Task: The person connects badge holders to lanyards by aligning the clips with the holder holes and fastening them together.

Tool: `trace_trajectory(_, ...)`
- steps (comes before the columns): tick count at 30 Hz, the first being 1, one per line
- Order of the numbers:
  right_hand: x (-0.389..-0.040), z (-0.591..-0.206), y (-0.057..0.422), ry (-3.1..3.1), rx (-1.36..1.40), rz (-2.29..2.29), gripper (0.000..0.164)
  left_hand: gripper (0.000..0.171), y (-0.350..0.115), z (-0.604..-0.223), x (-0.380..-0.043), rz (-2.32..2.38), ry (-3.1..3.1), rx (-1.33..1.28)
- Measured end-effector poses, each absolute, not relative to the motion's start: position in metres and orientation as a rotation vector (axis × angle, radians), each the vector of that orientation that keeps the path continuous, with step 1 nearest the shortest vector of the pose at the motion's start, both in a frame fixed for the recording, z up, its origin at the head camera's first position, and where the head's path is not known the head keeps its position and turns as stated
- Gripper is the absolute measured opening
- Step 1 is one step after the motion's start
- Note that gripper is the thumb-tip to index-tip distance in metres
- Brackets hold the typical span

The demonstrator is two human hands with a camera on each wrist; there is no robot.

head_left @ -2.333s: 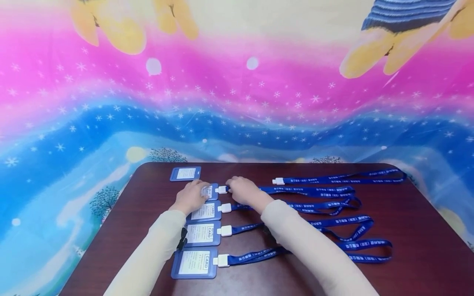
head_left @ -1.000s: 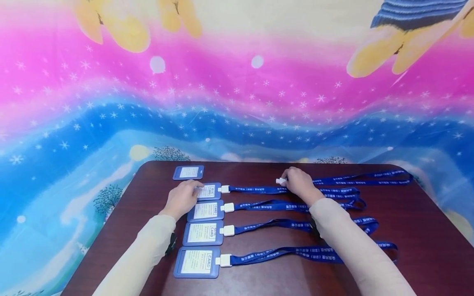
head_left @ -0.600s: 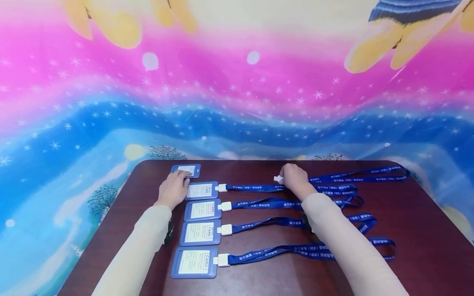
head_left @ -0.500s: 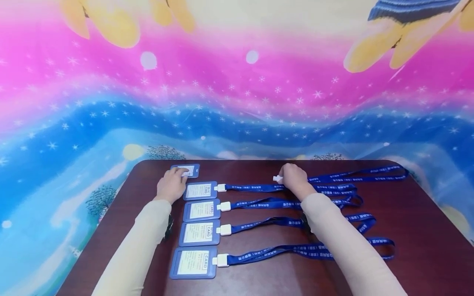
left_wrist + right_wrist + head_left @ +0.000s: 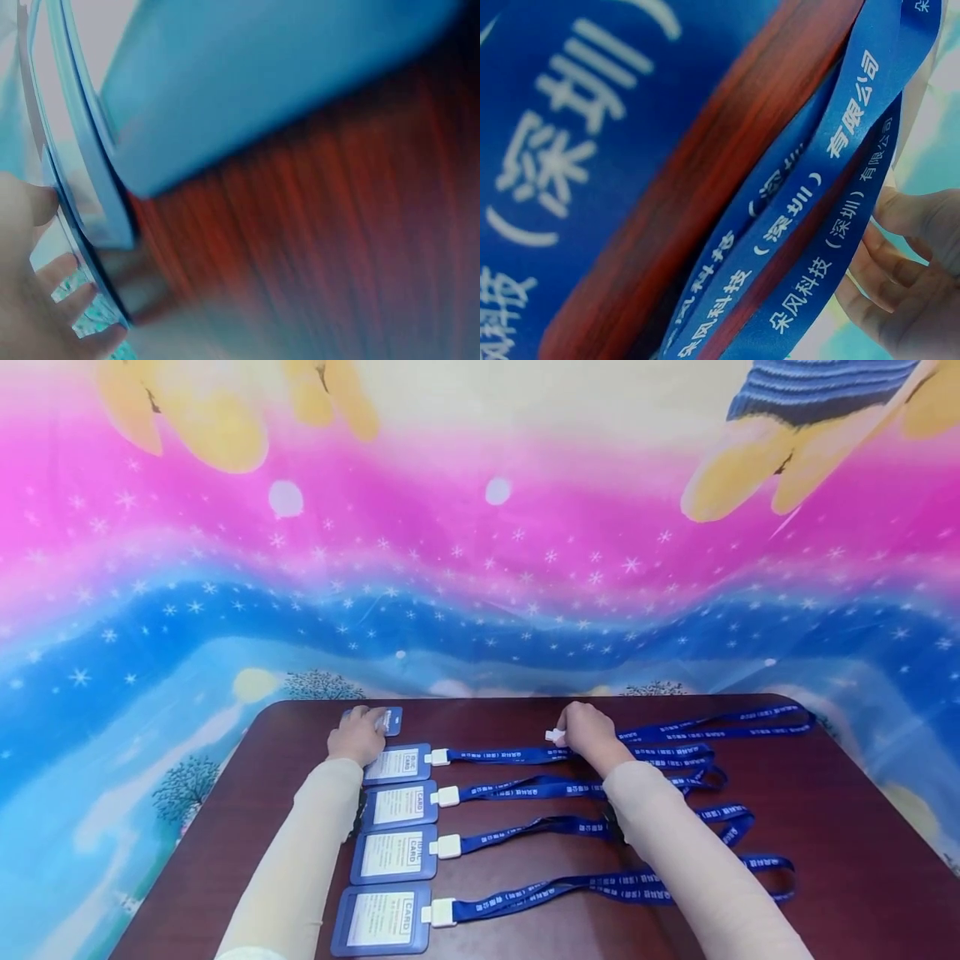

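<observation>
At the table's far left, my left hand (image 5: pixel 356 737) grips a blue card holder (image 5: pixel 393 722) with no strap on it. The hand covers most of it in the head view; in the left wrist view, thumb and fingers (image 5: pixel 56 270) are at a holder's edges. To the right, my right hand (image 5: pixel 588 735) pinches the farthest blue lanyard (image 5: pixel 720 728) by its white clip (image 5: pixel 554 736), whose tip pokes out to the left. Lanyard straps (image 5: pixel 787 202) run past the curled right fingers (image 5: pixel 881 262) in the right wrist view.
Several card holders lie in a column nearer me, each clipped to a lanyard stretching right; the nearest is a blue holder (image 5: pixel 381 920) with its strap (image 5: pixel 540 893). My right forearm crosses the straps. A printed cloth (image 5: pixel 480 568) hangs behind the dark wooden table (image 5: pixel 847 877).
My left hand has moved from the second-farthest card holder to the farthest one and taken hold of it. My right hand has gone right, from the attached strap to the loose lanyard's clip.
</observation>
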State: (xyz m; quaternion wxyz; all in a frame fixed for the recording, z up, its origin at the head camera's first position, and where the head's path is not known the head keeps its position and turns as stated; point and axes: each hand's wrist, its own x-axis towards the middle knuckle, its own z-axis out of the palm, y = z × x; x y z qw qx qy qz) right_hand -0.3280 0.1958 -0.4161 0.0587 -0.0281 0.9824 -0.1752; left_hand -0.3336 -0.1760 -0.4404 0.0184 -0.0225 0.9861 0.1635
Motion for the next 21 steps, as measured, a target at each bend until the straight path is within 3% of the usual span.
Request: trace_trajectory(21, -0.328, -0.417, 0.195, 2.974, -0.112, -0.521, 0.02, 0.047, -0.136, -0.438, -0.326, 0.52, 3.042, 0.048)
